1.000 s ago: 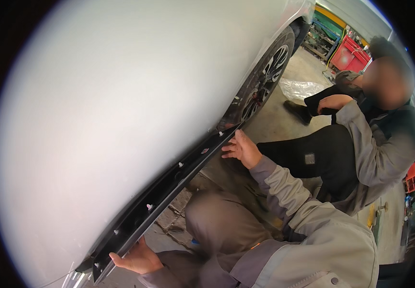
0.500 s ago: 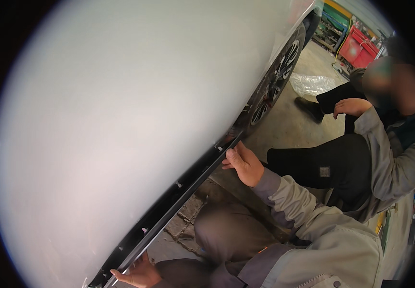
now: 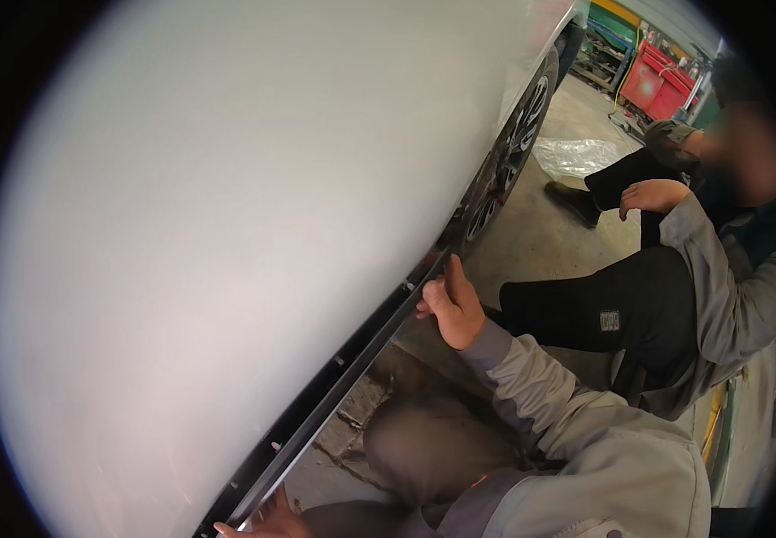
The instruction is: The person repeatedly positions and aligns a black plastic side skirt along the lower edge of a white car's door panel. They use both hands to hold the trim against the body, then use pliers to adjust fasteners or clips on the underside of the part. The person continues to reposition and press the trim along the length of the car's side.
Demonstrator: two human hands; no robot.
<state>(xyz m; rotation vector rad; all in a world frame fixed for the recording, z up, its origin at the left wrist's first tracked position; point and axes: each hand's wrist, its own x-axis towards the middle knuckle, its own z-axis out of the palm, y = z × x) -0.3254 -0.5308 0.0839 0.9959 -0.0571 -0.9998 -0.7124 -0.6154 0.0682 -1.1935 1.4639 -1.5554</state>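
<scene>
A long black sill trim point(image 3: 339, 387) runs slantwise along the lower edge of a pale car body panel point(image 3: 262, 224). Small light clips point(image 3: 340, 361) show in the dark channel on its upper side. My right hand point(image 3: 455, 309) is closed on the trim near its wheel end, with one finger stretched up along it. At the lower left my left hand point(image 3: 271, 522) grips the same trim from below, thumb over its outer edge. Part of that hand is cut off by the picture's rim.
A car wheel point(image 3: 515, 148) stands past the trim's far end. To the right a co-worker point(image 3: 621, 296) sits on the floor, knees bent. Beyond lie clear plastic sheeting point(image 3: 576, 157) and a red cabinet point(image 3: 657, 82). Cracked floor point(image 3: 352, 417) shows beside my knee point(image 3: 428, 444).
The trim sits closer to the body panel, and the dark gap along it looks narrower. A finger of my right hand has straightened upward. Both hands stay on the trim; the view has shifted slightly.
</scene>
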